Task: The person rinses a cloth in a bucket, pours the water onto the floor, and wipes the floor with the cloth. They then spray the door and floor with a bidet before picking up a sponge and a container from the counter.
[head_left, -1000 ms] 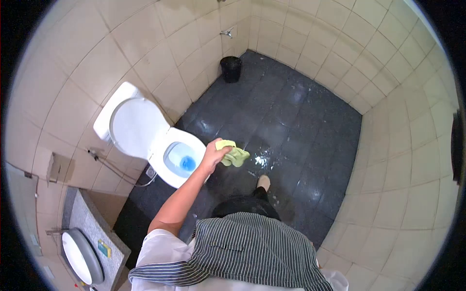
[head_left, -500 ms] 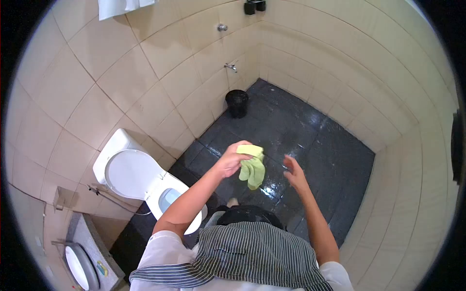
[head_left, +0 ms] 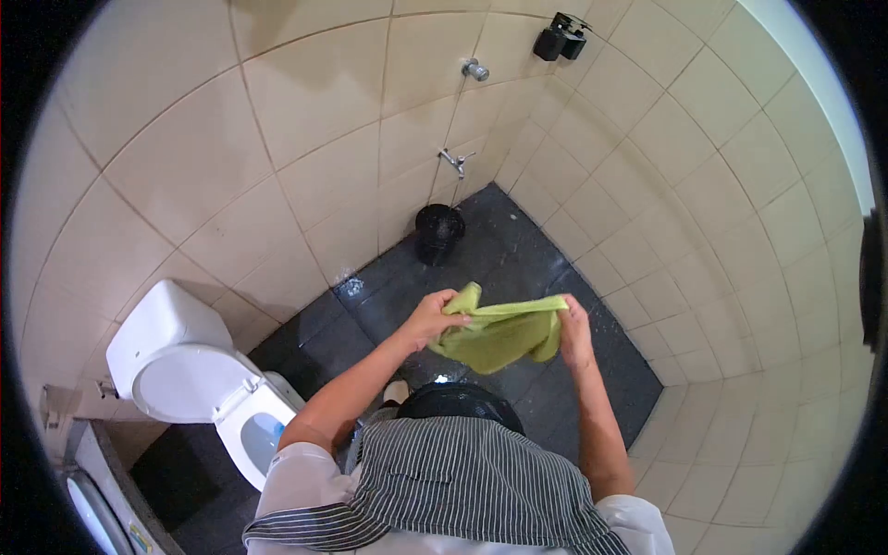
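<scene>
A yellow-green cloth [head_left: 499, 338] is spread between my two hands, above the dark wet floor. At its left edge my left hand [head_left: 433, 321] is closed on it, with a small fold sticking up beside the fingers. My right hand [head_left: 574, 331] pinches the upper right corner. The cloth's top edge runs nearly straight from hand to hand, and the rest hangs down in loose folds.
A white toilet [head_left: 190, 384] with its lid raised stands at the left. By the far wall is a black bin [head_left: 439, 227], below a metal tap [head_left: 457, 163]. Black dispensers [head_left: 561, 39] hang near the corner. A basin [head_left: 97, 513] shows at lower left.
The bunched cloth has been opened out. My right hand, free before, has taken hold of its right corner. The view has shifted, and the toilet appears farther left.
</scene>
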`<state>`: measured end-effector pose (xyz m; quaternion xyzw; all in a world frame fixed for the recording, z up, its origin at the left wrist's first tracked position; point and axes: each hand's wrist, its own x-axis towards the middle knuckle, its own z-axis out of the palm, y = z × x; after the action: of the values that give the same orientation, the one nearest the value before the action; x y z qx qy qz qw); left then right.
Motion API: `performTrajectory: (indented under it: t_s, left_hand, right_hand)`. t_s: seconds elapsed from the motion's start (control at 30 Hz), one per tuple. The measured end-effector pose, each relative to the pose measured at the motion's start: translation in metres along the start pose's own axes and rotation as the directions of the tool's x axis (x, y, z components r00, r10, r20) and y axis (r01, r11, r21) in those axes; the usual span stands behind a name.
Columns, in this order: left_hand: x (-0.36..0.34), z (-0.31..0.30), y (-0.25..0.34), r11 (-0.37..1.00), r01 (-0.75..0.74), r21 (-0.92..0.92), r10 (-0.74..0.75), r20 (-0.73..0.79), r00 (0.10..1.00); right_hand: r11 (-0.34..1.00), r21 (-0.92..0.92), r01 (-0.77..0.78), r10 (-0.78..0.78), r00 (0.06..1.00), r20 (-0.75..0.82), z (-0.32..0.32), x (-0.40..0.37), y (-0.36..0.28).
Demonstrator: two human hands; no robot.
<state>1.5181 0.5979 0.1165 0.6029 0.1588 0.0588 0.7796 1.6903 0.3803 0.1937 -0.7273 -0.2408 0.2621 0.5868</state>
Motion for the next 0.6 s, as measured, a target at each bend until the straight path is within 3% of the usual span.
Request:
performTrajectory:
  t_s: [0.07,0.13,0.2,0.27,0.33,0.4,0.43,0.47,0.5,0.53,0.57,0.6]
  left_hand:
    - [0.041,-0.024,0.012,1.0,-0.011,0.021,0.011,-0.019,1.0]
    - [0.101,-0.052,0.029,0.93,-0.209,0.303,0.255,-0.119,0.96]
    - [0.141,-0.069,0.042,0.8,-0.197,0.567,0.348,-0.172,0.922]
    - [0.178,-0.085,0.063,0.808,-0.19,0.558,0.329,-0.159,0.931]
    - [0.227,-0.11,0.051,0.6,-0.151,0.786,0.358,-0.094,0.929]
    - [0.27,-0.109,0.051,0.613,-0.107,0.782,0.405,-0.196,0.893]
    - [0.292,-0.11,0.05,0.859,-0.027,0.511,0.22,-0.32,0.922]
    - [0.314,-0.113,0.051,0.983,0.05,0.175,0.02,-0.378,0.926]
    - [0.34,-0.122,0.033,0.998,-0.024,-0.053,0.0,-0.417,0.909]
    - [0.369,-0.131,0.016,0.999,-0.017,-0.047,-0.006,-0.442,0.897]
    - [0.393,-0.137,0.006,0.96,-0.02,-0.279,-0.121,-0.477,0.87]
    - [0.416,-0.143,-0.005,0.867,-0.04,-0.496,-0.238,-0.483,0.843]
  right_hand:
    - [0.972,0.232,0.02,-0.028,0.999,0.034,-0.004,0.053,-0.014]
    - [0.993,0.113,0.018,-0.02,1.0,0.018,0.0,0.122,-0.033]
    - [0.987,0.149,0.053,-0.056,0.998,0.019,0.004,0.166,-0.04]
    - [0.985,0.172,0.03,-0.035,0.999,0.025,0.01,0.21,-0.046]
    - [0.979,0.202,0.007,-0.015,0.999,0.04,0.014,0.257,-0.034]
    - [0.936,0.352,-0.009,-0.019,0.997,0.074,0.014,0.314,-0.005]
    - [0.95,0.304,-0.066,0.024,0.99,0.138,0.01,0.343,0.01]
    - [0.947,0.312,-0.072,0.019,0.985,0.169,0.012,0.368,0.023]
    - [0.933,0.352,-0.072,0.013,0.986,0.167,0.019,0.394,0.042]
    - [0.918,0.389,-0.077,0.016,0.988,0.156,0.023,0.419,0.061]
    - [0.911,0.403,-0.085,-0.009,0.974,0.225,0.024,0.446,0.088]
    - [0.866,0.47,-0.17,0.069,0.972,0.225,0.033,0.467,0.107]
